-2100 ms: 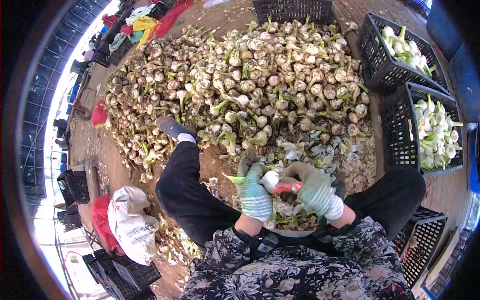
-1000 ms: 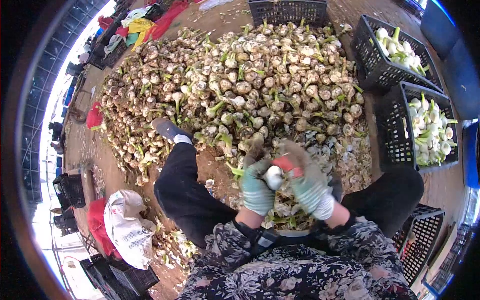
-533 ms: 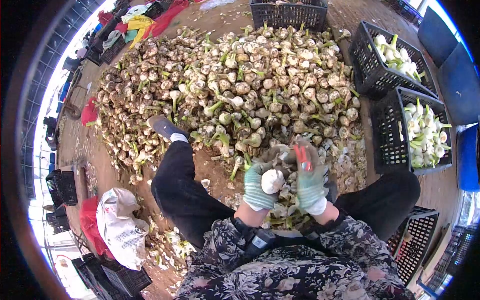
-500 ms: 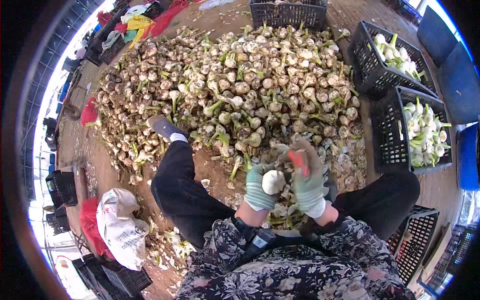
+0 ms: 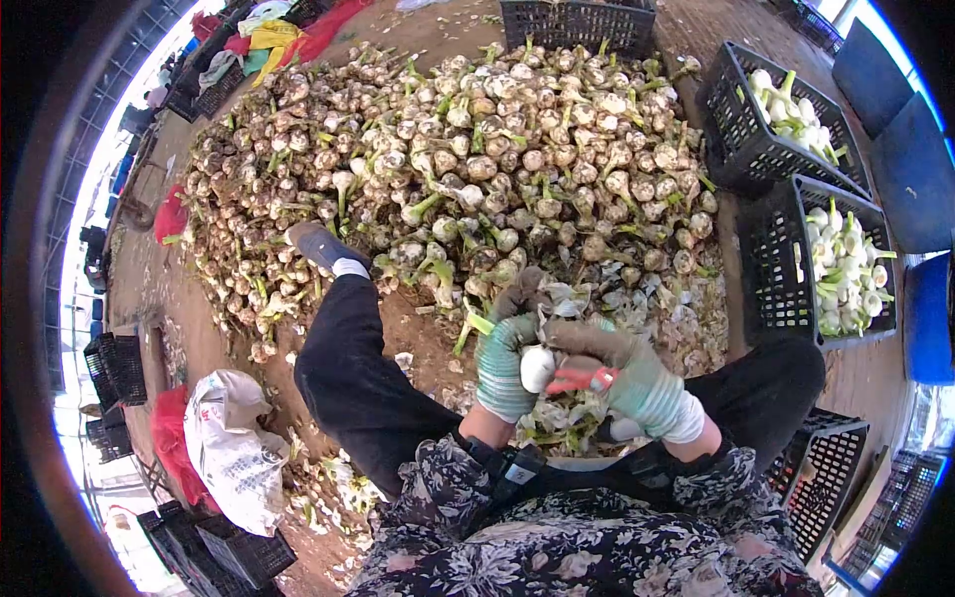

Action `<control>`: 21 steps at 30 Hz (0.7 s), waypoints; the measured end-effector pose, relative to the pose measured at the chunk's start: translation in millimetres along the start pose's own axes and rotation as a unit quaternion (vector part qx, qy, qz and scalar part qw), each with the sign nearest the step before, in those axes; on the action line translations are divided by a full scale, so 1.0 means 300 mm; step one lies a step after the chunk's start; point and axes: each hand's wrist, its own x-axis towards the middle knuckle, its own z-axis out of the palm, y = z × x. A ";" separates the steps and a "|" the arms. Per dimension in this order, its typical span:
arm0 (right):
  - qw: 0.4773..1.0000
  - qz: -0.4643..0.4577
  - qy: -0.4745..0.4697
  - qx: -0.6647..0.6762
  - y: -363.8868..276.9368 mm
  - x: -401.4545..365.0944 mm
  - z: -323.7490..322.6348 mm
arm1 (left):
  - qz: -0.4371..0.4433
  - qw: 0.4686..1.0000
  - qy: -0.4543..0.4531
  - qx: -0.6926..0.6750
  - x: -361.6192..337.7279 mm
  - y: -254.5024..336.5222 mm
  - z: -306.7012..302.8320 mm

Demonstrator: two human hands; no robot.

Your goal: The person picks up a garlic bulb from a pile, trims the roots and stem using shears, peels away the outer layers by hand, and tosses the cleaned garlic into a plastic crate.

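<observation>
My left hand (image 5: 505, 366), in a green-and-white striped glove with dark, dirty fingertips, is closed around a white garlic bulb (image 5: 538, 369). A green stem (image 5: 479, 323) pokes out on the far side of this hand. My right hand (image 5: 637, 373), gloved the same way, grips a red-handled tool (image 5: 585, 379) and has its fingers up against the bulb. The working end of the tool is hidden. Beyond both hands spreads a large heap of unpeeled garlic (image 5: 477, 149) with soil and stems on it. Loose peelings (image 5: 567, 423) lie below my hands.
Two black crates (image 5: 766, 269) (image 5: 721, 129) of clean white garlic stand at the right. Another black crate (image 5: 577, 28) is behind the heap. A white sack (image 5: 234, 453) lies at the left. My shoe (image 5: 320, 246) rests at the heap's edge.
My right hand has come down and left onto the bulb, its red-handled tool now lower. The left hand still holds the bulb, slightly turned.
</observation>
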 end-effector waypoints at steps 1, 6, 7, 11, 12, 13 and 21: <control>0.998 -0.044 0.004 -0.045 0.007 0.007 0.015 | -0.008 1.000 0.019 0.005 -0.006 0.009 0.010; 0.891 -0.280 -0.070 -0.351 -0.015 0.001 0.029 | -0.007 0.991 -0.054 -0.124 0.008 -0.011 -0.052; 0.839 -0.335 -0.096 -0.418 0.022 -0.006 0.028 | 0.002 0.991 -0.044 -0.129 0.005 0.003 -0.043; 0.993 0.086 0.015 -0.077 0.104 -0.038 -0.048 | 0.038 0.990 -0.034 -0.130 -0.018 0.052 0.008; 0.996 -0.049 0.031 -0.074 0.099 -0.049 -0.016 | 0.044 0.992 -0.028 -0.111 -0.023 0.055 0.016; 0.993 -0.105 0.011 -0.061 0.110 -0.034 -0.003 | 0.073 0.995 -0.019 -0.059 -0.022 0.052 0.025; 0.956 0.188 -0.040 0.221 0.048 0.006 0.037 | 0.071 0.953 -0.159 -0.247 0.038 0.035 -0.065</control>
